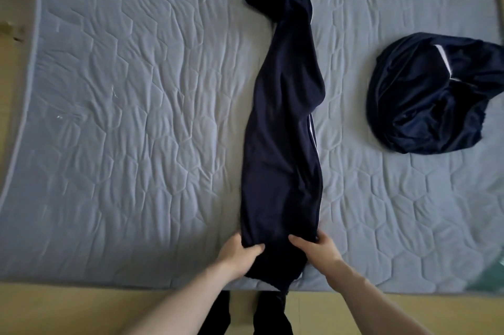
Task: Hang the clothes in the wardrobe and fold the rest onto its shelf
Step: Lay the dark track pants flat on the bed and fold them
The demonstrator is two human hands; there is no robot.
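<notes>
Dark navy trousers with a thin white side stripe (282,127) lie stretched lengthwise down the middle of a grey quilted mattress (131,121), legs doubled over each other. At their near end, my left hand (240,252) grips the left edge of the fabric, thumb on top. My right hand (316,248) holds the right edge the same way. A second dark navy garment with a white stripe (433,97) sits crumpled in a heap to the right, apart from both hands.
The mattress's near edge meets a wooden floor (81,310) where my dark-clad legs (245,315) stand. A wooden surface (13,34) borders the mattress on the left. A greenish object (493,272) shows at the right edge.
</notes>
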